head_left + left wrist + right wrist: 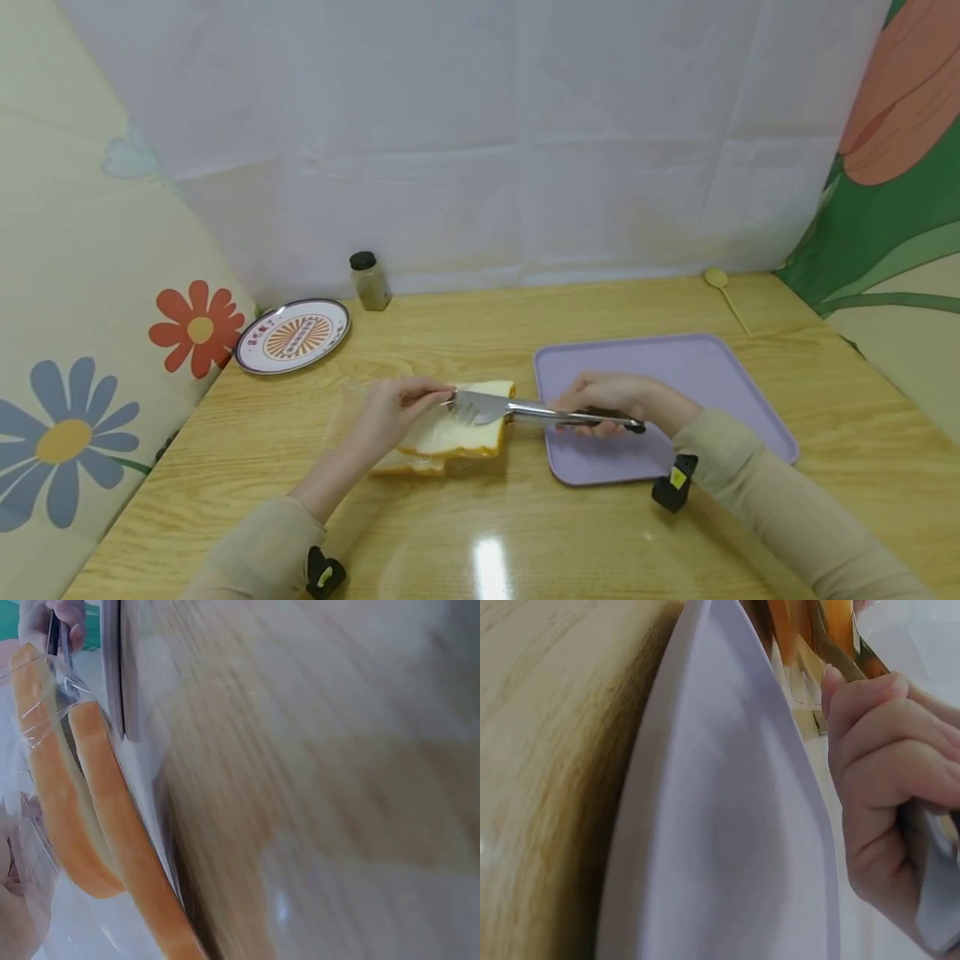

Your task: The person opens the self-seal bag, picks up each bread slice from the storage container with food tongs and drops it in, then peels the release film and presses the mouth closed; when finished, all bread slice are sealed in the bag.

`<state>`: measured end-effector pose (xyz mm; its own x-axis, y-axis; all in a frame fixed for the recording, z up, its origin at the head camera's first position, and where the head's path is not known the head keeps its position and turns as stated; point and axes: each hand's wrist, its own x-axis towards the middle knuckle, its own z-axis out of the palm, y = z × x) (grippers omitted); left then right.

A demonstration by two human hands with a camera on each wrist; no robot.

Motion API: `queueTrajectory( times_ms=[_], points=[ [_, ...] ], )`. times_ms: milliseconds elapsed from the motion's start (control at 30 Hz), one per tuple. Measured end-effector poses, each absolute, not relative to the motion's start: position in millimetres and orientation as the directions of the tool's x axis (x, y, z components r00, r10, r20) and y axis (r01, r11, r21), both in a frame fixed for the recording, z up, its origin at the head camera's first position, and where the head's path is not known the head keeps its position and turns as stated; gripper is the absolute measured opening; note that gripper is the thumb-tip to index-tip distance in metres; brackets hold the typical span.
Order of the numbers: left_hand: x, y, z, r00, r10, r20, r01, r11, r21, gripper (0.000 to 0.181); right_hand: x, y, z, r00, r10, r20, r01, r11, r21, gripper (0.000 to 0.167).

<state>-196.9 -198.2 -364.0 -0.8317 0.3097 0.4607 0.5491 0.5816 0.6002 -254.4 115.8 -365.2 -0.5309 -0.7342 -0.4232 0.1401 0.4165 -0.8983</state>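
Two bread slices [457, 435] lie partly in a clear plastic bag; in the left wrist view their crusts [124, 840] show side by side. The left hand [393, 417] pinches the bag at the upper left of the bread. Metal tongs [536, 409] are gripped by the right hand [611, 400], whose fingers curl round the handles in the right wrist view, too [900, 757]. One flat tong end lies over the top slice; in the left wrist view the other reaches between the slices, under plastic. The left hand [19, 885] is partly cut off there.
A purple tray [675, 358] lies under the right hand and forearm. At the back left are a patterned plate [294, 337] and a jar with a black lid [371, 283]. A yellow spoon [726, 296] lies at the back right. A white cloth [525, 150] hangs behind the table.
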Motion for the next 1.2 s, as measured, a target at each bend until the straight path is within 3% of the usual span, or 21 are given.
queueTrajectory(
  times_ms=[133, 300, 433, 700, 900, 1200],
  points=[
    [-196.3, -195.6, -364.4, -0.809, 0.313, 0.498, 0.578, 0.583, 0.571, 0.008, -252.1, 112.1, -363.4, -0.532, -0.731, -0.427, 0.125, 0.431, -0.894, 0.036],
    [-194.5, -193.4, -363.2, -0.801, 0.296, 0.520, 0.579, 0.604, 0.548, 0.007, -247.0, 104.4, -355.3, -0.592, -0.686, -0.423, 0.009, 0.519, -0.854, 0.035],
    [-195.2, -194.4, -362.6, -0.810, 0.275, 0.518, 0.564, 0.608, 0.558, 0.008, -245.6, 102.0, -352.3, -0.620, -0.657, -0.429, -0.008, 0.552, -0.834, 0.034],
    [-193.9, -195.8, -362.4, -0.830, 0.271, 0.488, 0.545, 0.582, 0.604, 0.008, -250.3, 107.1, -359.3, -0.558, -0.719, -0.415, 0.092, 0.443, -0.892, 0.037],
    [-193.3, -191.1, -360.7, -0.783, 0.277, 0.557, 0.597, 0.583, 0.550, 0.006, -249.9, 106.2, -359.0, -0.571, -0.696, -0.435, 0.086, 0.476, -0.875, 0.038],
    [-196.6, -195.6, -358.6, -0.840, 0.215, 0.498, 0.511, 0.620, 0.595, 0.007, -247.7, 119.2, -355.3, -0.558, -0.702, -0.442, 0.108, 0.467, -0.878, 0.039]
  ],
)
